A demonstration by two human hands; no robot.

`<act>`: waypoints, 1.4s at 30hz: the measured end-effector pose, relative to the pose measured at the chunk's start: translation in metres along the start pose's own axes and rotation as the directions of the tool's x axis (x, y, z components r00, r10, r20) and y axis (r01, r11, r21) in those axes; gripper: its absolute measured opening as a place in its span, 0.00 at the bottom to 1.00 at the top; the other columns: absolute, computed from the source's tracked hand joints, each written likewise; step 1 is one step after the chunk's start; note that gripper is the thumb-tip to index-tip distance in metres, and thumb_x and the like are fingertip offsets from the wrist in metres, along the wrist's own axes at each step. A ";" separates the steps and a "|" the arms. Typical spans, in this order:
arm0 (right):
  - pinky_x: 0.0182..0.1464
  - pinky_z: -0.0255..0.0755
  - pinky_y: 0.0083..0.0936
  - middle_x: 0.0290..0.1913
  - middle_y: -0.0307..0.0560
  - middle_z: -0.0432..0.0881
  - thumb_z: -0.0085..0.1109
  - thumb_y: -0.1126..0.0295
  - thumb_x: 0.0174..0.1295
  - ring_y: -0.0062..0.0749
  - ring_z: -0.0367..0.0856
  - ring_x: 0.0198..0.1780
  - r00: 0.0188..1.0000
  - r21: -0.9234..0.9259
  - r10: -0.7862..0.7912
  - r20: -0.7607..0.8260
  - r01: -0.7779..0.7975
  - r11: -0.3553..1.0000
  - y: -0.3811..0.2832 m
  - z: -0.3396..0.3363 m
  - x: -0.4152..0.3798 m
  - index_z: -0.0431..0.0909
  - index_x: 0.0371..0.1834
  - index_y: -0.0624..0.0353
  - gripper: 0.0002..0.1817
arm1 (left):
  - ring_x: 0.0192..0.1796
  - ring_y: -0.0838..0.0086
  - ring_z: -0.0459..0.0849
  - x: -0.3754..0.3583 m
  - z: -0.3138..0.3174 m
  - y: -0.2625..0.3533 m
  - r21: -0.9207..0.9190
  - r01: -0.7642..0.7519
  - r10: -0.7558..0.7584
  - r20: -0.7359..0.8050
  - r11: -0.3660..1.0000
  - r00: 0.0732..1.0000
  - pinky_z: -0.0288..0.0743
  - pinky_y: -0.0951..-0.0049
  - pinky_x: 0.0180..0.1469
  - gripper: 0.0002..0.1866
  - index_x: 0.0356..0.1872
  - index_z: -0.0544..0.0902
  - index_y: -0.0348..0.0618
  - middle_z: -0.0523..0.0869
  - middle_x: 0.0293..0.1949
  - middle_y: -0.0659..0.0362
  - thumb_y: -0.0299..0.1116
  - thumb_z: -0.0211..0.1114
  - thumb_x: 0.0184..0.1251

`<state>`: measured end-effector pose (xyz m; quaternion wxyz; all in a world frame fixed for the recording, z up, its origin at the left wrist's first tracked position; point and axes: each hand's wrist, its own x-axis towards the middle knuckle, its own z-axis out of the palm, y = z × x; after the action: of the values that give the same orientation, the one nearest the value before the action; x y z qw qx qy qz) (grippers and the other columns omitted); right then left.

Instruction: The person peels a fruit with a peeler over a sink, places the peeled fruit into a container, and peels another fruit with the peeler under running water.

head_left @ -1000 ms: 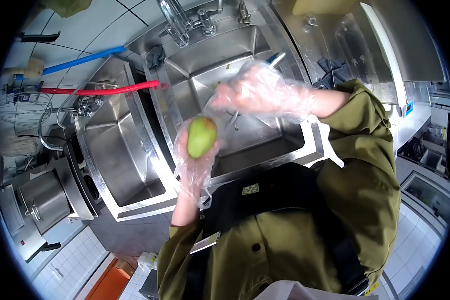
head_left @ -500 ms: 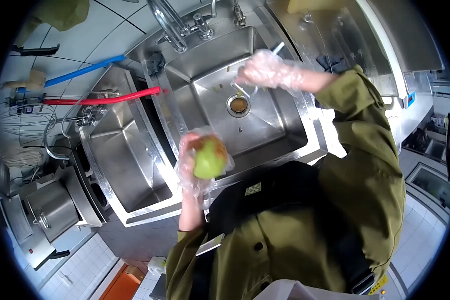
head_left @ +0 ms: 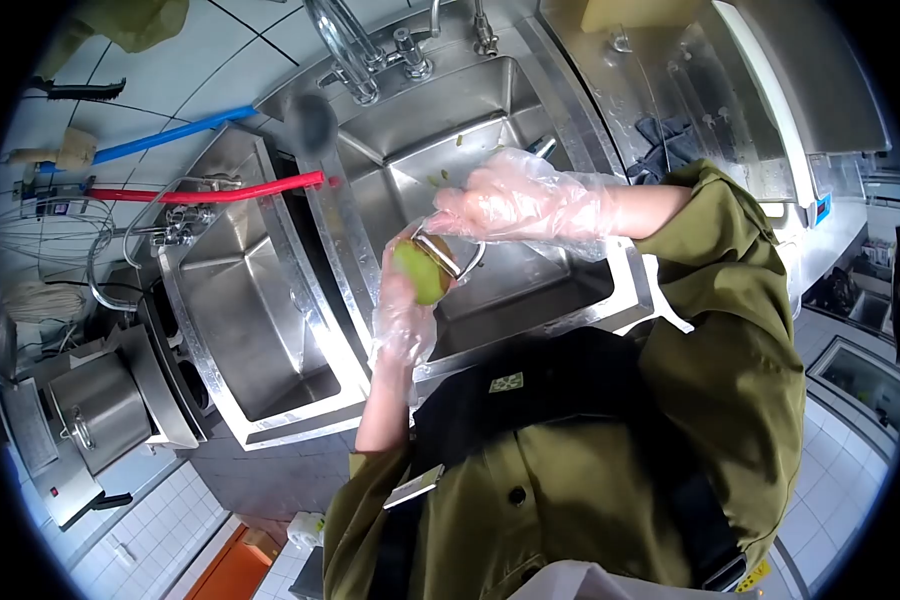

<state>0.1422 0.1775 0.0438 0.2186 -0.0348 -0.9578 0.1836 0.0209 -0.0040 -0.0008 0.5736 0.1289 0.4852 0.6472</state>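
A round green fruit [head_left: 419, 274] with a brownish patch is in my left hand [head_left: 404, 318], over the near left edge of the right-hand sink [head_left: 510, 290]. My left hand wears a clear plastic glove and its fingers wrap the fruit from the left and below. My right hand [head_left: 510, 200], gloved the same way, is closed on a peeler [head_left: 442, 256]. The peeler's metal head lies against the upper right side of the fruit. Small green scraps are scattered on the sink's bottom beyond my hands.
A second sink [head_left: 245, 330] adjoins on the left, with a red hose [head_left: 220, 192] across its far end. Metal taps [head_left: 355, 65] stand behind the right-hand sink. A steel pot [head_left: 100, 410] is at the far left, and a dark cloth [head_left: 662, 145] lies on the right counter.
My right hand has come left and down, bringing the peeler onto the fruit. My left hand has moved up slightly with the fruit, which is turned differently.
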 end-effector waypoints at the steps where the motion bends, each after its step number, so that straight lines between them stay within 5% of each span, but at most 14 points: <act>1: 0.13 0.61 0.35 0.07 0.46 0.64 0.56 0.54 0.62 0.45 0.68 0.11 1.000 0.003 -0.014 -0.007 0.014 1.000 -0.003 -0.003 0.002 0.68 0.19 0.54 0.20 | 0.50 0.69 0.78 -0.004 0.007 0.002 0.025 -0.047 0.047 0.005 0.999 0.999 0.74 0.68 0.50 0.42 0.63 0.63 0.44 0.75 0.52 0.58 0.55 0.69 0.52; 10: 0.13 0.62 0.32 0.08 0.40 0.64 0.58 0.57 0.59 0.38 0.69 0.11 0.970 -0.221 -0.235 -0.063 0.216 0.951 0.047 0.004 -0.005 0.71 0.21 0.54 0.15 | 0.48 0.59 0.80 -0.007 -0.005 0.002 0.101 -0.274 0.269 0.062 0.956 0.961 0.79 0.64 0.44 0.40 0.63 0.62 0.42 0.75 0.53 0.50 0.47 0.71 0.52; 12: 0.15 0.63 0.34 0.10 0.44 0.69 0.55 0.56 0.61 0.41 0.71 0.13 0.994 -0.234 0.083 0.066 -0.066 0.970 0.069 0.016 -0.024 0.72 0.22 0.54 0.16 | 0.46 0.60 0.81 -0.016 0.003 0.009 -0.045 -0.231 0.234 0.068 0.972 0.970 0.80 0.63 0.43 0.43 0.61 0.63 0.39 0.74 0.51 0.51 0.47 0.75 0.46; 14: 0.16 0.63 0.37 0.11 0.48 0.68 0.54 0.57 0.63 0.44 0.71 0.14 0.995 -0.174 0.070 0.068 -0.057 0.983 0.040 -0.001 -0.010 0.72 0.22 0.56 0.17 | 0.46 0.60 0.81 -0.011 -0.005 0.000 -0.068 -0.190 0.189 -0.021 0.979 0.982 0.80 0.64 0.43 0.44 0.61 0.63 0.39 0.75 0.50 0.51 0.45 0.76 0.44; 15: 0.17 0.62 0.38 0.12 0.52 0.68 0.54 0.58 0.63 0.47 0.71 0.16 0.997 0.182 0.082 0.003 -0.081 0.980 0.030 -0.008 -0.006 0.72 0.23 0.57 0.16 | 0.46 0.60 0.81 -0.007 -0.013 -0.005 -0.056 -0.193 0.192 -0.020 0.980 0.981 0.80 0.64 0.43 0.44 0.61 0.63 0.39 0.75 0.50 0.52 0.45 0.76 0.43; 16: 0.16 0.63 0.37 0.14 0.50 0.69 0.52 0.57 0.64 0.43 0.73 0.16 0.988 0.000 0.103 0.119 -0.104 0.995 0.012 -0.022 0.004 0.73 0.25 0.55 0.15 | 0.47 0.61 0.81 -0.002 -0.015 -0.007 -0.048 -0.202 0.201 -0.016 0.978 0.979 0.80 0.65 0.44 0.44 0.61 0.63 0.39 0.75 0.49 0.52 0.45 0.76 0.43; 20: 0.14 0.63 0.30 0.08 0.41 0.64 0.52 0.54 0.64 0.33 0.69 0.11 0.834 -0.355 -0.383 -0.397 0.245 0.902 -0.001 -0.001 0.019 0.72 0.23 0.52 0.16 | 0.50 0.62 0.79 -0.003 -0.003 0.003 0.050 -0.244 0.246 -0.040 0.968 0.968 0.79 0.66 0.46 0.43 0.61 0.64 0.39 0.75 0.50 0.53 0.45 0.75 0.43; 22: 0.14 0.63 0.29 0.07 0.40 0.63 0.53 0.54 0.63 0.33 0.68 0.10 0.984 -0.238 -0.169 -0.056 0.151 0.959 -0.007 -0.016 0.019 0.72 0.22 0.51 0.16 | 0.51 0.63 0.78 -0.009 -0.001 0.008 0.041 -0.252 0.254 -0.046 0.967 0.966 0.78 0.66 0.47 0.42 0.61 0.64 0.39 0.74 0.50 0.54 0.44 0.74 0.44; 26: 0.20 0.68 0.29 0.16 0.42 0.73 0.53 0.52 0.62 0.34 0.74 0.17 0.964 -0.394 0.203 0.172 -0.122 0.911 0.076 0.032 -0.030 0.73 0.21 0.55 0.19 | 0.51 0.61 0.78 -0.015 0.012 0.007 -0.120 -0.326 0.331 0.024 0.938 0.943 0.79 0.66 0.47 0.47 0.61 0.64 0.40 0.74 0.52 0.54 0.55 0.76 0.42; 28: 0.28 0.70 0.28 0.22 0.46 0.76 0.49 0.47 0.65 0.36 0.76 0.24 0.921 0.059 0.304 0.243 -0.326 0.943 0.059 0.017 -0.041 0.76 0.25 0.56 0.23 | 0.52 0.60 0.78 -0.006 0.014 0.005 -0.190 -0.282 0.277 -0.053 0.941 0.959 0.78 0.65 0.49 0.42 0.61 0.64 0.41 0.73 0.55 0.51 0.61 0.63 0.53; 31: 0.40 0.71 0.22 0.26 0.46 0.77 0.40 0.46 0.69 0.30 0.78 0.33 0.778 0.413 0.373 0.506 -0.598 0.687 0.023 0.016 -0.036 0.78 0.39 0.63 0.28 | 0.56 0.63 0.75 0.008 0.006 -0.013 -0.291 -0.339 0.281 -0.226 0.894 0.933 0.75 0.65 0.54 0.32 0.60 0.66 0.43 0.74 0.57 0.53 0.60 0.47 0.67; 34: 0.43 0.73 0.27 0.37 0.51 0.80 0.40 0.56 0.70 0.43 0.80 0.37 0.905 0.671 0.316 0.286 -0.425 0.607 -0.016 0.025 -0.029 0.73 0.52 0.64 0.22 | 0.59 0.65 0.73 0.014 0.024 -0.017 -0.162 -0.452 0.428 -0.160 0.877 0.889 0.69 0.64 0.61 0.35 0.63 0.63 0.44 0.72 0.60 0.54 0.60 0.49 0.66; 39: 0.33 0.73 0.38 0.36 0.54 0.78 0.47 0.63 0.66 0.50 0.80 0.35 0.914 0.364 0.394 -0.095 -0.337 0.869 -0.020 0.048 -0.029 0.74 0.43 0.59 0.13 | 0.64 0.60 0.69 0.005 0.030 -0.009 -0.052 -0.272 0.269 -0.063 0.961 0.961 0.64 0.56 0.66 0.29 0.66 0.61 0.44 0.70 0.62 0.53 0.49 0.52 0.70; 42: 0.25 0.69 0.40 0.27 0.50 0.77 0.51 0.61 0.64 0.52 0.77 0.26 0.957 0.200 0.247 0.152 -0.275 0.940 -0.013 0.010 -0.027 0.75 0.38 0.55 0.10 | 0.62 0.57 0.70 -0.004 0.038 0.024 -0.440 0.023 0.029 0.112 0.898 0.993 0.64 0.51 0.65 0.29 0.65 0.63 0.44 0.70 0.61 0.52 0.50 0.52 0.69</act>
<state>0.1626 0.1586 0.0295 0.1344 -0.1259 -0.9303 0.3172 0.0345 0.0137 0.0385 0.6141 0.0337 0.2918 0.7325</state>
